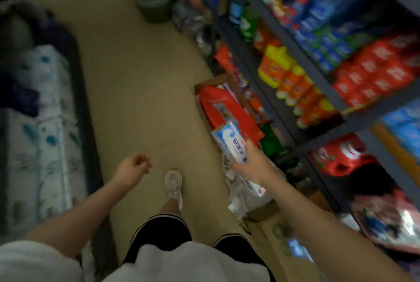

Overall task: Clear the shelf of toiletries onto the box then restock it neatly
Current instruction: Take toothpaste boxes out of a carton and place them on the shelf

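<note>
My right hand [246, 163] holds a long white and blue cardboard box of toothpaste [229, 143]. My fingers are curled round its middle, and it sticks out at both ends over the floor, beside the tall grey metal shelf [295, 54]. My left hand [134, 165] holds nothing. Its fingers hang loose and a little bent, out over the tan floor [136, 77].

Below the toothpaste box there is a brown cardboard box [200, 87] on the floor with big red packs [225, 106] in it. I think that is where this one should go.

What could go wrong? I only have one hand on the toothpaste box, in the middle. If I let go too soon it could tip, miss the brown box and land on the floor. The red packs are piled up and not flat, so it could slide off them too.

There is crumpled white stuff [241, 193] on the floor near my white shoe [173, 185]. I could step on it and slip.

The picture is blurry, so I cannot tell how full the brown box is.

The shelf is packed with red, blue and orange things. My arm could bump them.
</note>
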Tool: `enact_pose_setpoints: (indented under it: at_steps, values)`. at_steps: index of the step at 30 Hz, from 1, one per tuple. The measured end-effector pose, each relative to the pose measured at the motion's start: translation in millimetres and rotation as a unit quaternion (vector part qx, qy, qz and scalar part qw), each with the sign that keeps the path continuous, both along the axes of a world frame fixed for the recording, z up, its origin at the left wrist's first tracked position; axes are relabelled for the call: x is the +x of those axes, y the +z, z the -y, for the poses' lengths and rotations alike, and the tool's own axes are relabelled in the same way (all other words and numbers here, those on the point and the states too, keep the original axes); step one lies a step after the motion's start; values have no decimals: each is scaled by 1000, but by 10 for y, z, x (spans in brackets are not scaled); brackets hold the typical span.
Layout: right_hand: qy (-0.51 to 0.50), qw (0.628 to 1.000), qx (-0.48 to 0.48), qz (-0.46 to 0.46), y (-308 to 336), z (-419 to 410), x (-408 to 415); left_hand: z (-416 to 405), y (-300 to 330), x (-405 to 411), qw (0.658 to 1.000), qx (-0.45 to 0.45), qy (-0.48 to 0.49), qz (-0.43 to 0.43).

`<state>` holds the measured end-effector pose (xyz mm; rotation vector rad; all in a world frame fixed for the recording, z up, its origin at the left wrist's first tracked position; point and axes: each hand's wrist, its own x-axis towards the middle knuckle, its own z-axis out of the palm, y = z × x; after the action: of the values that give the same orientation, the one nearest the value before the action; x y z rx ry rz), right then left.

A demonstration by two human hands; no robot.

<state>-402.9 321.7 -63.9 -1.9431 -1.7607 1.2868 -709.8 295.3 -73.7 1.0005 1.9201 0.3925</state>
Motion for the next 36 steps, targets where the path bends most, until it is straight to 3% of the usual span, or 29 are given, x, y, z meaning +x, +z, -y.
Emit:
enact_pose_setpoints:
  at_steps: [5, 10, 22, 26, 31, 36]
  values:
    - [83, 994, 58, -29, 205, -1311, -1235, -526, -129, -1222, 996, 2, 70, -48]
    - [132, 989, 59, 8, 219, -2415, -2170, -1460, 43, -1817, 997, 25, 51, -51]
    - [93, 988, 37, 116, 26, -5164, -2667, -4698, 727, -2324, 974, 202, -100, -14]
    - [100, 990, 43, 93, 184, -6365, -3076, -5799, 729, -2711, 977, 191, -82, -42]
    - [180, 976, 88, 87, 584, -7758, -3786, -6943, 714, -3424, 983, 145, -72, -89]
    - [223, 963, 142, 54, 740, -9057, -4450, -8044, 457, -4183, 972, 95, -119, -179]
